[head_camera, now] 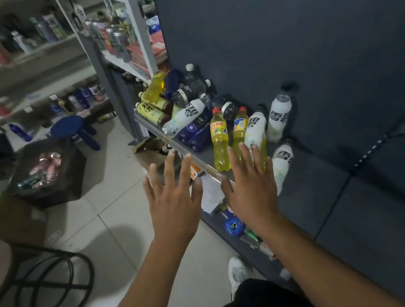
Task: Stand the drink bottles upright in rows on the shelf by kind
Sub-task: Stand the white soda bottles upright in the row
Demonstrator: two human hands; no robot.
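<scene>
On the grey shelf [205, 156] two yellow bottles with red caps [219, 141] stand upright side by side. Three white bottles with black lettering [279, 115] stand to their right. Farther back lies a jumbled pile: a white bottle on its side [184, 116], dark blue bottles [197, 131], yellow tea bottles [152, 111] and clear dark-labelled bottles [189, 90]. My left hand [174, 199] hovers flat with fingers spread, in front of the shelf edge. My right hand [249, 186] is spread open too, just before the nearest yellow and white bottles. Neither holds anything.
A dark panel [283, 30] backs the shelf. Below the shelf lie a blue ball-like object [233, 225] and small items. A dark crate of cans [47, 171], a blue stool [72, 127], a cardboard box [148, 152] and a round wire stool [41, 280] stand on the tiled floor.
</scene>
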